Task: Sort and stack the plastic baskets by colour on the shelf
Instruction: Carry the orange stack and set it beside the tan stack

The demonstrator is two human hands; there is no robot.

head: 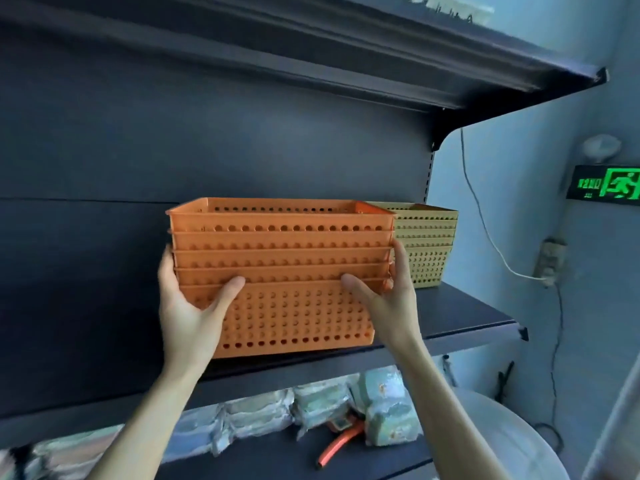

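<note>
Nested stack of orange baskets [280, 268] sits at the front edge of the dark shelf [467, 313]. Left hand [188, 303] and right hand [388, 299] clasp its two ends, thumbs pressed on the front wall. Stack of yellow baskets [427, 244] stands just behind, to the right.

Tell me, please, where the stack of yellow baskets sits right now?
In the head view, the yellow stack stands on the middle shelf, at its right end, just behind and right of the orange stack held by both hands.
</note>
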